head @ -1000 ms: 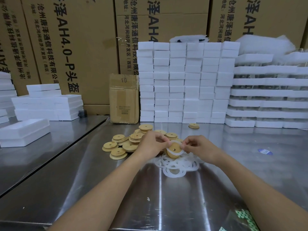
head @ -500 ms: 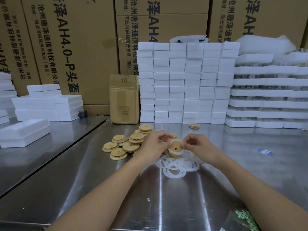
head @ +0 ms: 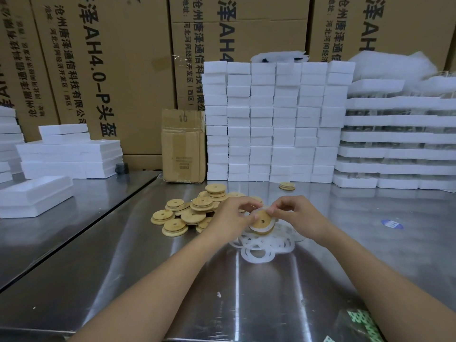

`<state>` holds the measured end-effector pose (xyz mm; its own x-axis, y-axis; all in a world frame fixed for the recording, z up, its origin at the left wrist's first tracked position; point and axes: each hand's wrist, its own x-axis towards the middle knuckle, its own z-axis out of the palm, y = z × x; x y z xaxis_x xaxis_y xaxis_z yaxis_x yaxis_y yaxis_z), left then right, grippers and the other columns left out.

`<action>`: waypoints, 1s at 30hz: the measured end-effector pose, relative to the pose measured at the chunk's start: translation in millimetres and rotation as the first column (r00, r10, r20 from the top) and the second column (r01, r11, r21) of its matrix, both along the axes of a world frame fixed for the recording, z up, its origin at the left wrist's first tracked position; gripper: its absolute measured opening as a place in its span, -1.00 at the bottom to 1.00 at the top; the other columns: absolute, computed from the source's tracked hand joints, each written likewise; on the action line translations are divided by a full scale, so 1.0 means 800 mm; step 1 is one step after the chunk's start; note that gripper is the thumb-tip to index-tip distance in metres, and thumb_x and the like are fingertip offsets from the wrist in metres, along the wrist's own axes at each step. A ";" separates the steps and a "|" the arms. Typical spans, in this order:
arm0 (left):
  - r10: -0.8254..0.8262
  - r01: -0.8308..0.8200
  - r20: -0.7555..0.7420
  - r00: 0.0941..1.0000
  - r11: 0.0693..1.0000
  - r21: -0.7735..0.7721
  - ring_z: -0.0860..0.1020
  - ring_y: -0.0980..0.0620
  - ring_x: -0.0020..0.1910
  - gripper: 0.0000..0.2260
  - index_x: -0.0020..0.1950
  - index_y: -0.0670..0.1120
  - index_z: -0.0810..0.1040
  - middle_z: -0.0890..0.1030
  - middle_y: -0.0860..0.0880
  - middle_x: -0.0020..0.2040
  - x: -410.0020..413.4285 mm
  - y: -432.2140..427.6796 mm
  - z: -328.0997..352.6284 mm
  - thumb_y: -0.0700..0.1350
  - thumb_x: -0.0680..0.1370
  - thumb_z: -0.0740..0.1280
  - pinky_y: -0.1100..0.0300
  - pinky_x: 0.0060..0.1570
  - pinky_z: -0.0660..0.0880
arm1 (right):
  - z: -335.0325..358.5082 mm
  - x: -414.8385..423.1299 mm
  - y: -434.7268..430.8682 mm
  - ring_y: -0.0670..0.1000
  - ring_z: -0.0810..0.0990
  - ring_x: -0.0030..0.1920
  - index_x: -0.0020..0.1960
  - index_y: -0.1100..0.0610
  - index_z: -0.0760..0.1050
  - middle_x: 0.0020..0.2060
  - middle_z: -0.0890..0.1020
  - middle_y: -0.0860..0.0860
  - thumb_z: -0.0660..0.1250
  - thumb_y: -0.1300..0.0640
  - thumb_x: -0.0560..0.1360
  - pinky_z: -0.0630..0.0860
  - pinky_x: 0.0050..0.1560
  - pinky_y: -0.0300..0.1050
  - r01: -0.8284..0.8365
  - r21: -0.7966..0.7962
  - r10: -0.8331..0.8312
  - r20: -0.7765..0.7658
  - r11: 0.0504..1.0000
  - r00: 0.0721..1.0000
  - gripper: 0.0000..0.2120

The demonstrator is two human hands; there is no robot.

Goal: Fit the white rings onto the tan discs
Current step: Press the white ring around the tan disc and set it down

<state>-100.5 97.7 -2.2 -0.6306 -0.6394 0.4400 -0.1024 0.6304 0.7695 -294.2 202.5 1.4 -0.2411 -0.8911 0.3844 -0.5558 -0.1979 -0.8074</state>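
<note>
Left hand [head: 232, 218] grips round tan wooden disc [head: 262, 222] at 9 o'clock; right hand [head: 298, 215] pinches thin white ring [head: 264, 208] on its rim at 1 o'clock. Disc looks stiff and light, ring soft and stretchy: hold both by edges.

White foam blocks [head: 276, 119], cardboard cartons [head: 111, 58]

Loose discs [head: 182, 215] lie left of the rings [head: 261, 250] (boxes [head: 274, 122] stacked behind).
</note>
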 end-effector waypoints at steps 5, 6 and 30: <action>0.002 -0.003 0.010 1.000 0.999 0.041 0.66 0.13 0.15 -0.82 0.17 -0.02 0.76 0.74 0.10 0.09 -0.002 -0.005 -0.003 -0.18 0.58 0.55 0.00 0.28 0.61 | 0.002 -0.018 0.005 -0.10 0.54 -0.21 -0.09 0.20 0.71 -0.26 0.65 0.02 0.51 0.07 0.57 0.44 -0.14 -0.32 -0.019 0.130 0.010 0.072 0.991 0.997 -0.81; 0.003 -0.003 0.008 1.000 0.999 0.045 0.66 0.14 0.15 -0.82 0.16 -0.02 0.76 0.74 0.10 0.09 -0.002 -0.005 -0.003 -0.18 0.57 0.55 -0.01 0.28 0.61 | 0.001 -0.020 0.006 -0.08 0.51 -0.21 -0.08 0.22 0.71 -0.27 0.62 0.03 0.52 0.06 0.56 0.42 -0.15 -0.30 -0.024 0.144 0.012 0.080 0.989 0.997 -0.79; -0.046 0.074 -0.127 0.991 0.971 0.225 0.72 -0.10 0.15 -0.82 0.17 -0.04 0.73 0.73 -0.05 0.17 0.000 0.005 0.003 -0.19 0.58 0.55 -0.08 -0.02 0.73 | 0.006 -0.014 0.004 -0.08 0.71 -0.04 -0.05 0.11 0.72 -0.07 0.77 0.06 0.48 0.04 0.60 0.53 0.02 -0.32 -0.074 0.075 0.069 0.059 0.994 0.996 -0.85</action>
